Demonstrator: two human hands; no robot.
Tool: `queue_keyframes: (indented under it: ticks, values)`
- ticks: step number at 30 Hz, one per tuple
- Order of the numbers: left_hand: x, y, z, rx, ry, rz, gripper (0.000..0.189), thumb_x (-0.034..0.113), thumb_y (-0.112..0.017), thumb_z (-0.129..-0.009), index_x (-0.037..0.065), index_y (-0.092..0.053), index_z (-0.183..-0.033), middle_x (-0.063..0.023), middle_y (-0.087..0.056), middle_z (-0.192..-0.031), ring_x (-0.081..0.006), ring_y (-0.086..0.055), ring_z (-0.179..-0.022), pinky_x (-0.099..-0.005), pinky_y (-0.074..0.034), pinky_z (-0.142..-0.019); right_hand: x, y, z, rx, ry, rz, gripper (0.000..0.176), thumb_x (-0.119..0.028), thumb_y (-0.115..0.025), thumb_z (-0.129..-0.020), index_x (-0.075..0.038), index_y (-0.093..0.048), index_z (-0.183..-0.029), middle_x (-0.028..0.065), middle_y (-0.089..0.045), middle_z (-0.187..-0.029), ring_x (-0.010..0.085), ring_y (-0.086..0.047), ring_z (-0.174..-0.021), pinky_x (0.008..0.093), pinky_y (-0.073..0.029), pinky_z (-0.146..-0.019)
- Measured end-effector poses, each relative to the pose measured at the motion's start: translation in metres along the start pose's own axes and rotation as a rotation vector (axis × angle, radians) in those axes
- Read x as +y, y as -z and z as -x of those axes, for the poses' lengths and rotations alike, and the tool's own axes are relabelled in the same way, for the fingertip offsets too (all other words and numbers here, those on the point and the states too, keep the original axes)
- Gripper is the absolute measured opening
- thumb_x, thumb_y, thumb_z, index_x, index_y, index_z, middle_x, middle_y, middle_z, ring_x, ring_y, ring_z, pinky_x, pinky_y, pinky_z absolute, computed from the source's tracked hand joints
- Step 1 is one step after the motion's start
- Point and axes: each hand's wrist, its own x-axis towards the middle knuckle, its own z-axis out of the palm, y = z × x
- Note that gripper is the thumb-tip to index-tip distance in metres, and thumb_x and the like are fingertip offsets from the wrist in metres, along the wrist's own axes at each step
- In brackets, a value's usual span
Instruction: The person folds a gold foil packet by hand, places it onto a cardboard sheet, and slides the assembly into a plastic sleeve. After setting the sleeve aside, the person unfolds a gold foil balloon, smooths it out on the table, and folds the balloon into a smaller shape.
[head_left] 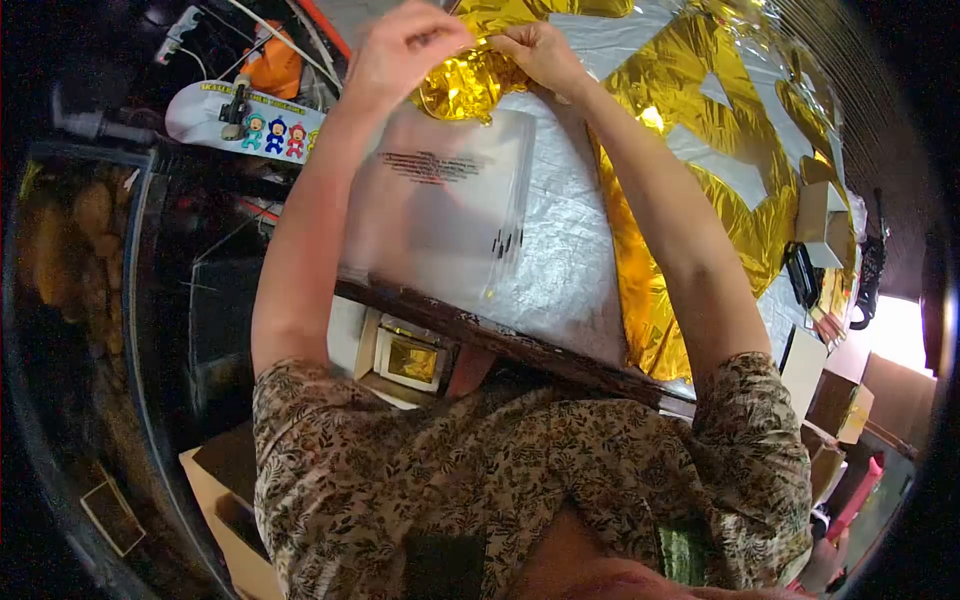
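My left hand [410, 50] is at the far side of the table, slightly blurred, its fingers pinched on a bunch of crinkled gold foil [460, 90]. Facing it, my right hand [540, 55] pinches the same foil from the other side. Just below the foil lie clear plastic bags [440, 215] with printed text, in a stack. Large flat gold foil shapes [690, 130] spread over the table to the right of my right arm.
A silver sheet [565, 240] covers the table. Left of it are a skateboard deck [200, 120] with cartoon figures and an orange bag [272, 70]. An open cardboard box [822, 225] and a black object [800, 275] sit at the right edge. Below the front edge is a small box [410, 360].
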Motion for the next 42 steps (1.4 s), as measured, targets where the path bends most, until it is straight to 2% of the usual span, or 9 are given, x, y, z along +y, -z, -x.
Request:
queue_keyframes:
  ticks: [2, 3, 8, 16, 25, 29, 32, 35, 42]
  values:
    - [0.021, -0.004, 0.016, -0.316, 0.383, 0.005, 0.028, 0.026, -0.079, -0.088, 0.004, -0.078, -0.106, -0.0098, -0.075, -0.113, -0.0173, -0.072, -0.096, -0.0301, -0.055, -0.082, -0.003, 0.004, -0.007, -0.033, -0.222, 0.076, 0.036, -0.038, -0.071, -0.096, -0.003, -0.079, -0.096, 0.0117, -0.073, -0.072, 0.0162, -0.066, -0.06, 0.036, -0.053, -0.061]
    - [0.001, -0.009, 0.023, -0.411, 0.221, -0.155, 0.035, 0.026, -0.081, -0.085, 0.005, -0.077, -0.113, -0.0126, -0.073, -0.122, -0.0207, -0.071, -0.105, -0.0307, -0.055, -0.09, 0.002, 0.003, -0.009, -0.034, -0.227, 0.076, 0.036, -0.038, -0.071, -0.096, -0.003, -0.079, -0.096, 0.0117, -0.073, -0.072, 0.0162, -0.066, -0.06, 0.036, -0.053, -0.061]
    - [-0.055, -0.027, 0.041, -0.312, 0.035, -0.115, 0.042, 0.022, -0.082, -0.083, 0.002, -0.074, -0.119, -0.0141, -0.074, -0.118, -0.0217, -0.069, -0.11, -0.0296, -0.052, -0.099, 0.016, 0.0, -0.018, 0.068, -0.09, 0.221, 0.042, -0.045, -0.07, -0.096, -0.004, -0.077, -0.086, 0.0088, -0.067, -0.064, 0.0159, -0.059, -0.055, 0.0377, -0.05, -0.058]
    - [-0.078, -0.037, 0.031, -0.299, 0.244, 0.126, 0.025, 0.026, -0.081, -0.085, 0.004, -0.079, -0.097, -0.0064, -0.077, -0.088, -0.0157, -0.07, -0.081, -0.0313, -0.054, -0.077, -0.022, 0.011, -0.005, -0.037, -0.232, 0.063, 0.029, -0.019, -0.067, -0.099, 0.0, -0.067, -0.078, 0.0016, -0.057, -0.062, 0.0114, -0.049, -0.054, 0.034, -0.042, -0.051]
    - [-0.063, -0.013, -0.02, -0.217, 0.638, 0.238, 0.035, 0.027, -0.071, -0.099, -0.004, -0.073, -0.115, -0.0055, -0.075, -0.102, -0.0112, -0.066, -0.092, -0.0278, -0.053, -0.084, -0.019, 0.029, 0.0, -0.178, -0.09, 0.131, 0.025, -0.026, -0.067, -0.089, -0.002, -0.066, -0.085, 0.0017, -0.057, -0.062, 0.0098, -0.048, -0.057, 0.0315, -0.042, -0.054]
    - [-0.05, -0.013, -0.048, -0.148, 0.347, 0.089, 0.025, 0.027, -0.078, -0.092, 0.005, -0.075, -0.103, -0.0049, -0.074, -0.097, -0.0173, -0.066, -0.089, -0.0332, -0.052, -0.082, -0.009, 0.009, -0.006, 0.148, -0.091, 0.102, 0.031, -0.031, -0.077, -0.089, -0.001, -0.077, -0.099, 0.0123, -0.07, -0.071, 0.0141, -0.061, -0.064, 0.0366, -0.05, -0.062]
    - [0.008, -0.027, -0.056, 0.505, -0.23, -0.466, 0.012, 0.019, -0.075, -0.089, 0.008, -0.07, -0.093, -0.0088, -0.066, -0.095, -0.0331, -0.059, -0.095, -0.0409, -0.049, -0.084, 0.0, 0.005, -0.042, 0.306, -0.014, -0.086, 0.026, -0.028, -0.075, -0.091, -0.003, -0.078, -0.099, 0.0147, -0.068, -0.069, 0.0129, -0.059, -0.06, 0.037, -0.05, -0.061]
    - [0.011, -0.056, -0.047, 0.224, -0.125, -0.054, 0.012, 0.016, -0.074, -0.09, 0.008, -0.069, -0.098, -0.0108, -0.069, -0.1, -0.0318, -0.064, -0.097, -0.0395, -0.05, -0.085, -0.031, 0.034, -0.054, 0.291, 0.1, 0.01, 0.023, -0.026, -0.074, -0.092, -0.004, -0.078, -0.095, 0.013, -0.064, -0.064, 0.0097, -0.053, -0.057, 0.0348, -0.048, -0.058]
    - [-0.061, -0.115, -0.053, -0.259, 0.176, -0.64, 0.052, 0.052, -0.06, -0.097, 0.019, -0.065, -0.137, -0.0059, -0.058, -0.148, -0.0296, -0.052, -0.136, -0.0547, -0.042, -0.108, -0.025, 0.114, -0.124, 0.481, 0.374, -0.174, 0.022, -0.004, -0.061, -0.097, -0.003, -0.072, -0.078, -0.0054, -0.056, -0.062, 0.0064, -0.047, -0.055, 0.0275, -0.038, -0.048]
